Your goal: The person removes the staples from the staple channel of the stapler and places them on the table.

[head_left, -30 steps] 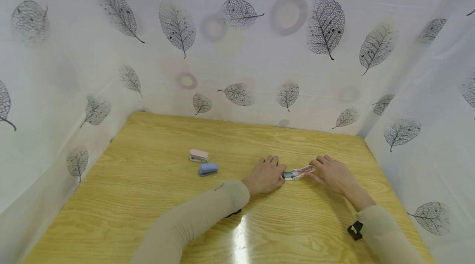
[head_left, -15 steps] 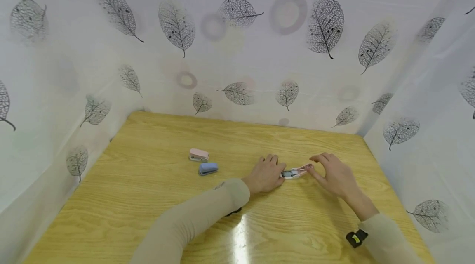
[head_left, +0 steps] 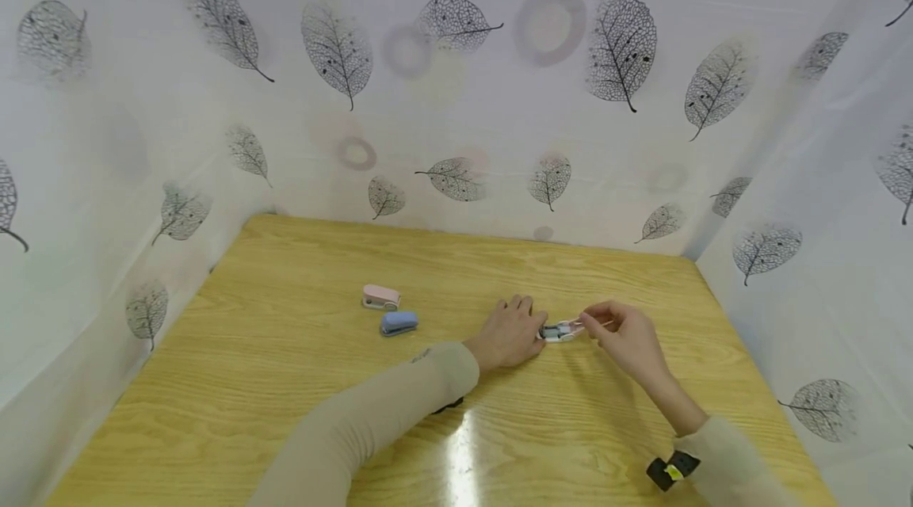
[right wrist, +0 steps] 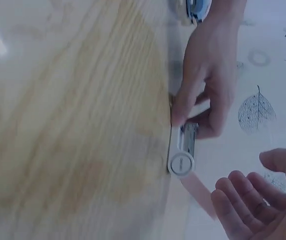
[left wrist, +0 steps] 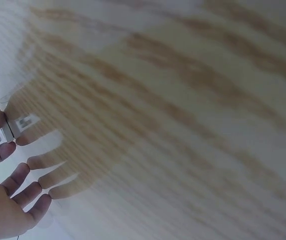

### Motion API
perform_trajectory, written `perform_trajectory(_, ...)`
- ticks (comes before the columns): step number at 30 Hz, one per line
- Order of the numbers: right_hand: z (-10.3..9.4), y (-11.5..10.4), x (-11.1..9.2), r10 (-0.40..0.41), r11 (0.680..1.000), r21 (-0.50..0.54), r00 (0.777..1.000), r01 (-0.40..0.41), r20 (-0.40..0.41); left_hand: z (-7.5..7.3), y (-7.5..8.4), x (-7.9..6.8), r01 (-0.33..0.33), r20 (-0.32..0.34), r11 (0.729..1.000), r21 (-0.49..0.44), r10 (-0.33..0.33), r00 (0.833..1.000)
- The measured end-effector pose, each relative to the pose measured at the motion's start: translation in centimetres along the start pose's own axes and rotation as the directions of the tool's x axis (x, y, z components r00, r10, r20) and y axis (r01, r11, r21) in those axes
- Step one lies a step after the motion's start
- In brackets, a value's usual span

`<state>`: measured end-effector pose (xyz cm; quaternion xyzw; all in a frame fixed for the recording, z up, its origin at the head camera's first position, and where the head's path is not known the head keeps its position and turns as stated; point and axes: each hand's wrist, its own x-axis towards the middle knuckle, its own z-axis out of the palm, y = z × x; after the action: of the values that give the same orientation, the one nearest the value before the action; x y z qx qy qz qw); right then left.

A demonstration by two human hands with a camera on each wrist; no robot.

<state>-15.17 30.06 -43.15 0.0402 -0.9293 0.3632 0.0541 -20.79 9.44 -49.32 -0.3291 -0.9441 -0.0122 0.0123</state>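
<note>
Head view: the pink stapler [head_left: 381, 297] and blue stapler [head_left: 399, 323] sat left of the tabletop's [head_left: 299, 269] middle, toward its far edge; the left hand [head_left: 508, 334] lay between them and the white stapler [head_left: 556, 331], whose long axis ran left to right. The right hand [head_left: 628, 337] came from the near right corner, fingertips at its right end. Left wrist view: thumb and forefinger pinched one end, other fingertips on the tabletop. Right wrist view: a pink lever [right wrist: 199, 194] angled from the hinge toward the right fingertips; whether they gripped it could not be told.
</note>
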Motion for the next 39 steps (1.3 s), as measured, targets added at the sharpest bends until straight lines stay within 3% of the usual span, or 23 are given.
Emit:
perform_trajectory(5,1.4,0.1,-0.3,0.114,0.978,0.171,0.992,-0.121,0.05,0.0,0.1,-0.1,0.006,0.002,1.0,0.008,-0.006,1.0)
perform_trajectory(15,4.0,0.5,-0.3,0.232,0.94,0.237,0.969,-0.246,0.089,0.5,0.1,-0.3,0.002,-0.005,1.0,0.004,-0.002,1.0)
perform_trajectory(31,5.0,0.2,0.8,0.213,0.97,0.103,0.974,-0.22,0.078,0.2,0.1,-0.7,-0.006,-0.017,1.0,0.018,0.007,1.0)
perform_trajectory(39,5.1,0.0,1.1,0.228,0.966,0.106,0.969,-0.237,0.093,0.2,0.1,-0.5,-0.003,-0.031,1.0,0.026,0.004,1.0)
